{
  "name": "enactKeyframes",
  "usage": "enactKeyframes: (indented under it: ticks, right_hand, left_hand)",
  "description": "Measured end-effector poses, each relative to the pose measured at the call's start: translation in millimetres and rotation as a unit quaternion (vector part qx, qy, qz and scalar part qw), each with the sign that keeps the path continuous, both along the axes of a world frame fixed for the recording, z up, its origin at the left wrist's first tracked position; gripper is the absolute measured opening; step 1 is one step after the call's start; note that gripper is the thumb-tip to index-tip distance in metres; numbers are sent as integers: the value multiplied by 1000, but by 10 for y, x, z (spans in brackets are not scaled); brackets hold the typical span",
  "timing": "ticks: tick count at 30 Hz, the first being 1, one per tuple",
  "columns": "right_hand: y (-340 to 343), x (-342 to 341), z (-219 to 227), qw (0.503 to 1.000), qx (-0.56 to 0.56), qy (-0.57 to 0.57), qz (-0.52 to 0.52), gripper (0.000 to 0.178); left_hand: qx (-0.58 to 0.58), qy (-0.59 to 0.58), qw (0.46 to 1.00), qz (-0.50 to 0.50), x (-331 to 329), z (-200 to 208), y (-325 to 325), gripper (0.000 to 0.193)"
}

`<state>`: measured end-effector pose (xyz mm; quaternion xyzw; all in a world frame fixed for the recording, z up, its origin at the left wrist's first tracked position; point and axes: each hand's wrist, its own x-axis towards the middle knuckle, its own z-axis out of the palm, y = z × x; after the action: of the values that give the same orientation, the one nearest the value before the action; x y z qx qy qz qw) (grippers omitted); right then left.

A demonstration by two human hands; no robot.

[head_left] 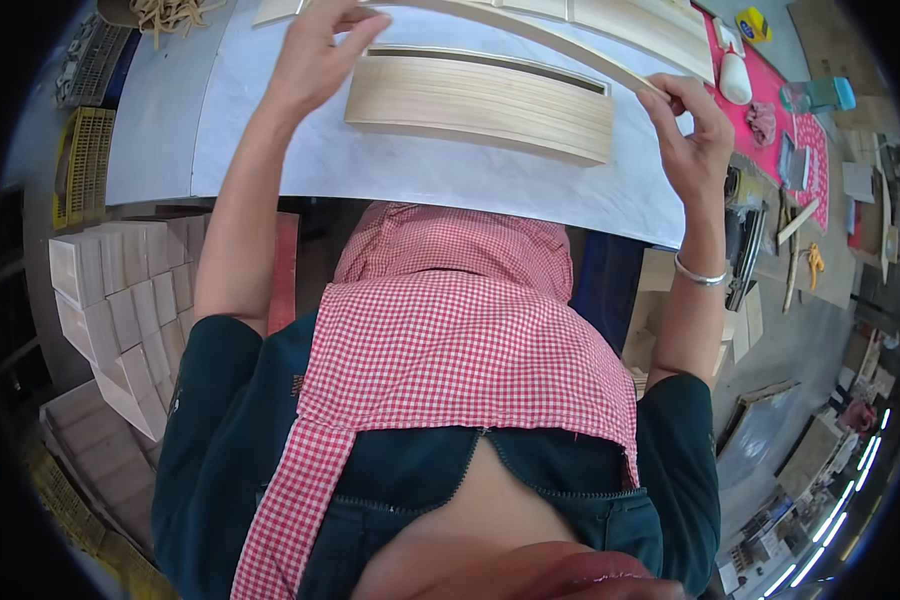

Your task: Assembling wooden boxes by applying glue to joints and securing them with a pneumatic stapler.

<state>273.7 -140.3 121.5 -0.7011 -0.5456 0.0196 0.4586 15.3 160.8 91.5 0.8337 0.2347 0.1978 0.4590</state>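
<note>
A long, thin, pale wooden strip spans the space between my hands and bows slightly. At its right end, my right hand pinches it between thumb and fingers. My left hand is closed at the strip's left end, its fingers partly cut off by the top of the view. Below the strip, a long, narrow wooden box lies on the white marbled table. A slot-like opening runs along the box's far edge. The strip is apart from the box.
More wooden boards lie at the table's far side. A red cloth on the right holds a white bottle and a teal-lidded container. Wooden boxes are stacked at lower left, near a yellow crate.
</note>
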Motion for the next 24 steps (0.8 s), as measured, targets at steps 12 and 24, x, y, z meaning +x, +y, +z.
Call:
enactKeyframes:
  ticks: [12, 24]
  right_hand:
    - [296, 137, -333, 997, -63, -30, -20, 14]
    - [263, 140, -477, 996, -74, -43, -40, 14]
  left_hand:
    - [40, 57, 995, 69, -154, -30, 18, 25]
    - [112, 2, 990, 81, -136, -292, 77, 21]
